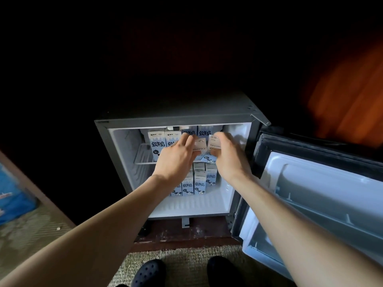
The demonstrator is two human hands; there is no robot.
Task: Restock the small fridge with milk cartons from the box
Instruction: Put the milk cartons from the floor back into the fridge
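Note:
The small grey fridge (pixel 174 114) stands open in front of me. Blue-and-white milk cartons (pixel 156 141) line its upper wire shelf, and more cartons (pixel 199 184) stand on the floor of the fridge below. My left hand (pixel 176 158) grips one milk carton (pixel 200 144) at the front of the upper shelf. My right hand (pixel 228 156) grips another milk carton (pixel 214 142) right beside it. Both cartons are tilted, tops toward me. My hands hide the shelf's front edge there.
The fridge door (pixel 323 193) hangs open to the right, its white inner racks facing me. A blue pack (pixel 12 195) lies at the left edge on a woven mat. My dark shoes (pixel 149 273) are on a rug below. The surroundings are dark.

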